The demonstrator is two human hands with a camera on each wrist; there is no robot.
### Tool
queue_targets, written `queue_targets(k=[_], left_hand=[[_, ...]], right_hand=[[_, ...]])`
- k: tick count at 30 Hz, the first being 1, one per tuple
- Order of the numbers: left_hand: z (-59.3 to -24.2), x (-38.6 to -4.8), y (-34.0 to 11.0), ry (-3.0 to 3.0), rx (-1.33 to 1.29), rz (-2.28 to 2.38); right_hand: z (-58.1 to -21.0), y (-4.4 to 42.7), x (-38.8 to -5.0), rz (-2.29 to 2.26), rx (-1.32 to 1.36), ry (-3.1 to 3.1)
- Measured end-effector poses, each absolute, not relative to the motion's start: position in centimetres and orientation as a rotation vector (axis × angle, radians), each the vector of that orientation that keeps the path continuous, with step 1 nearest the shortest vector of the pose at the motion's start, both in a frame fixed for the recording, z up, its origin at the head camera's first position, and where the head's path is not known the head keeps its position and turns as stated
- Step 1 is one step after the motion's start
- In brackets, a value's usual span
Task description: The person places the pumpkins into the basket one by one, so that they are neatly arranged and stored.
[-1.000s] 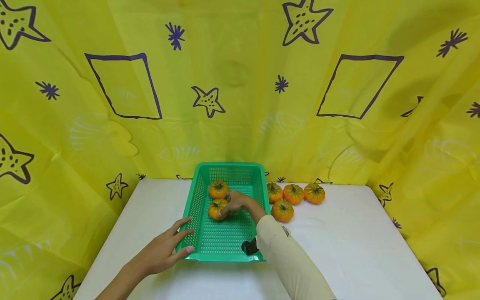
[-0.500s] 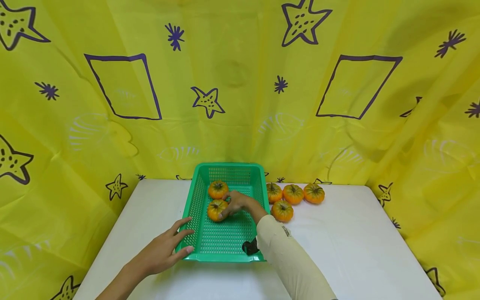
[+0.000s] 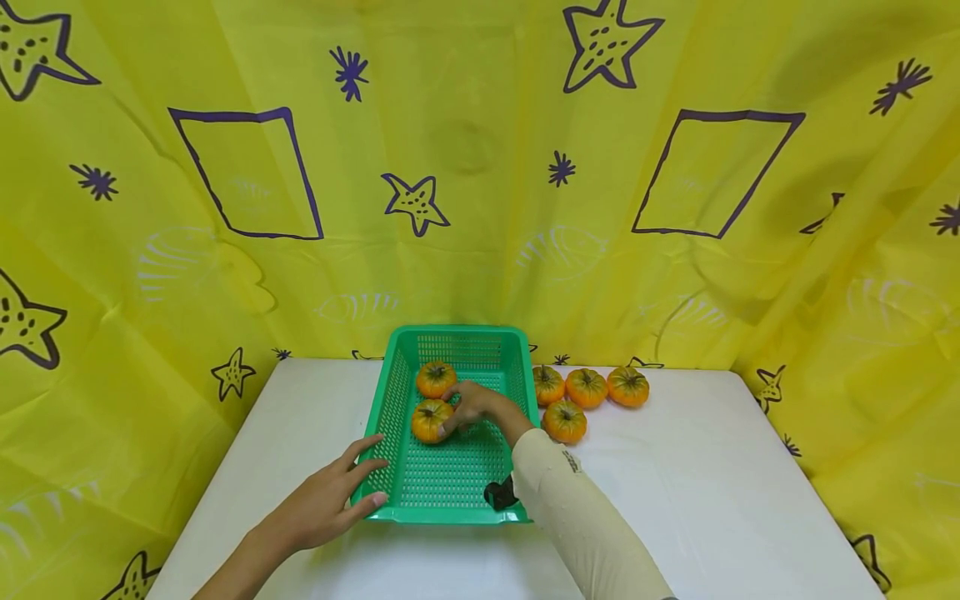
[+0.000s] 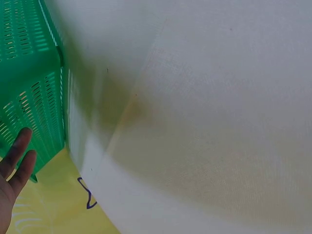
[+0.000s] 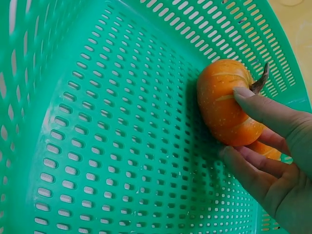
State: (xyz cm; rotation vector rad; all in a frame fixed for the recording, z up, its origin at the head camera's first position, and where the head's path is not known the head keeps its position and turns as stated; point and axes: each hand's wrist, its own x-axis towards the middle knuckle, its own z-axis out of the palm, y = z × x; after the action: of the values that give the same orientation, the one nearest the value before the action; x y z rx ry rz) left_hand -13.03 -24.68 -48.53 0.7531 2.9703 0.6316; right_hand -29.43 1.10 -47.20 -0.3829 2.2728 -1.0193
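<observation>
1. A yellow cloth backdrop (image 3: 480, 125), printed with dark starfish, bursts and four-sided outlines, surrounds the far, left and right sides.
2. A flat white table (image 3: 690, 500) spreads across the bottom of the scene.
3. A rectangular green plastic basket (image 3: 431, 516) with slotted walls and floor stands on the table, left of its middle, near the far edge.
4. A cream fabric sleeve (image 3: 588, 521) covers the right arm, which reaches in over the basket's right rim.
5. The person's bare left hand (image 3: 326, 504) is at the basket's near-left side, its fingers spread and released, reaching over the rim.
6. The person's right hand (image 3: 474, 406) is inside the basket, thumb and fingers grasping the nearer pumpkin by its right side.
7. That ribbed, round orange pumpkin (image 3: 429, 422), with a brown stem, is in the basket's left half; whether it touches the floor I cannot tell.
8. A second round orange pumpkin (image 3: 436, 380) sits just beyond it.
9. Four more round orange pumpkins (image 3: 587, 390) stand right of the basket: three in a far row, one nearer.
10. A small dark object (image 3: 500, 494) shows beside the sleeve.
</observation>
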Motion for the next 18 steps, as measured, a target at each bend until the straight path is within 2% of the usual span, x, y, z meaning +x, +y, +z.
queue_targets(k=[18], left_hand=[[-48.89, -12.92, -24.73, 3.045, 0.784, 0.616]], right_hand=[[-46.76, 1.2, -29.74, -0.907, -0.411, 2.315]])
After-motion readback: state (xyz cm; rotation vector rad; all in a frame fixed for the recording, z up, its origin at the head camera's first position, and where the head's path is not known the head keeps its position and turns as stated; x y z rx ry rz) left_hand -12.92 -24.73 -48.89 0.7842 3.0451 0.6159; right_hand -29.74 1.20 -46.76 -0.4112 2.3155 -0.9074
